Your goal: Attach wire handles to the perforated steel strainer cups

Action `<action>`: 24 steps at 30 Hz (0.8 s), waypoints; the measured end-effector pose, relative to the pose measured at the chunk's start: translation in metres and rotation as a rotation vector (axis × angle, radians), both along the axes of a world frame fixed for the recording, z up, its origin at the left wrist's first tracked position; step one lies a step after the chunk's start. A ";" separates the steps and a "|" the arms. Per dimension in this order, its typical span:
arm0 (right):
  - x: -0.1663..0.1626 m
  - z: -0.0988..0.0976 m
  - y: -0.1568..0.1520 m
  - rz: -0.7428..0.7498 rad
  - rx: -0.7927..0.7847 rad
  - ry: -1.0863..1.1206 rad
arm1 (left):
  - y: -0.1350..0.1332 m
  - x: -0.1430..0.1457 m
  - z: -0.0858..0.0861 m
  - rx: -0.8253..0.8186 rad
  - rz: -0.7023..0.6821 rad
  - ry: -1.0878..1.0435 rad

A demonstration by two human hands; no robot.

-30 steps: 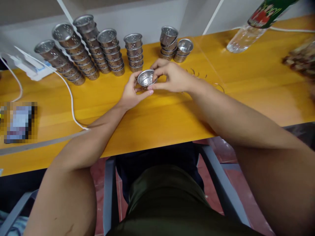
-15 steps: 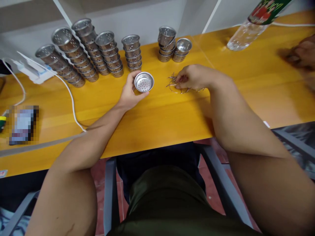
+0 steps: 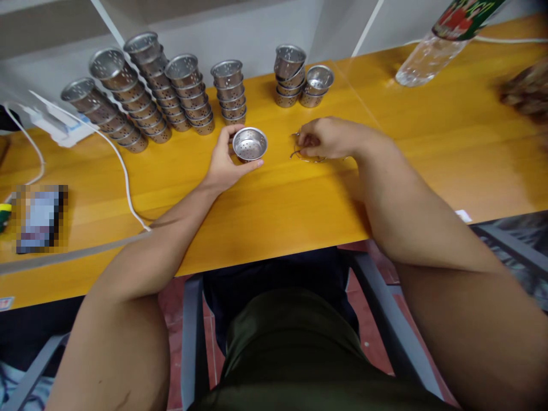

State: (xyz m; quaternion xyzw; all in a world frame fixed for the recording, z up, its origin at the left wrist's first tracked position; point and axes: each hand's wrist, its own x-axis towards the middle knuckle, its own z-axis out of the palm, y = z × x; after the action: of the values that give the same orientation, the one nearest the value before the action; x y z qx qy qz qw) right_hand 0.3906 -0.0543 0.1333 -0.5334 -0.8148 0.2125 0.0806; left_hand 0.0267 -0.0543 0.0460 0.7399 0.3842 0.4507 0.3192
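My left hand (image 3: pixel 225 157) is closed round the side of a small perforated metal cup (image 3: pixel 250 145), whose open mouth faces me. The cup is held just above the tabletop, in front of the stacks. To the right of it, my right hand (image 3: pixel 327 138) is curled, fingertips pinched together down at some thin, curved metal wire pieces (image 3: pixel 311 160) on the table. The fingers cover part of these wires, and their exact shape is hard to make out. Similar cups stand behind: a short stack (image 3: pixel 290 77) and a smaller pile (image 3: pixel 317 85) beside it.
Several tall stacks of perforated cups (image 3: pixel 187 91) line the back left of the yellow table (image 3: pixel 274 222). A white cable (image 3: pixel 124 165) and a blurred-out phone (image 3: pixel 40 220) lie at left. A plastic bottle (image 3: pixel 423 60) stands back right, near another person's blurred hand (image 3: pixel 528 91).
The cup in my left hand has tilted slightly, showing more of its inner wall. My right hand has shifted a little left and down over the wire pieces. The other person's hand has moved.
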 end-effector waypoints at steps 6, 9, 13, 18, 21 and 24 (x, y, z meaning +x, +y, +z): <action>-0.011 -0.007 0.005 0.055 0.071 -0.236 | -0.002 0.001 0.001 -0.013 -0.012 -0.009; -0.020 -0.011 0.004 0.035 0.097 -0.324 | -0.003 0.002 0.002 -0.020 -0.009 -0.010; -0.023 0.001 -0.005 0.055 0.093 -0.255 | -0.005 0.002 0.003 -0.014 -0.008 -0.020; -0.016 0.015 -0.016 -0.006 0.082 0.206 | -0.003 0.002 0.002 -0.029 -0.004 -0.032; -0.021 0.017 -0.021 -0.030 0.001 0.564 | -0.001 0.002 0.000 -0.004 0.019 -0.025; -0.036 0.017 -0.029 -0.062 -0.067 0.787 | 0.001 0.002 -0.001 0.032 0.009 -0.031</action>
State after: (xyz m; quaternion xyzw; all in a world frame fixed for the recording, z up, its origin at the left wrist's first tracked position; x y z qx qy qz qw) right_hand 0.3547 -0.0829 0.1506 -0.4377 -0.6977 0.4248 0.3757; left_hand 0.0283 -0.0529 0.0449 0.7361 0.3754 0.4697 0.3110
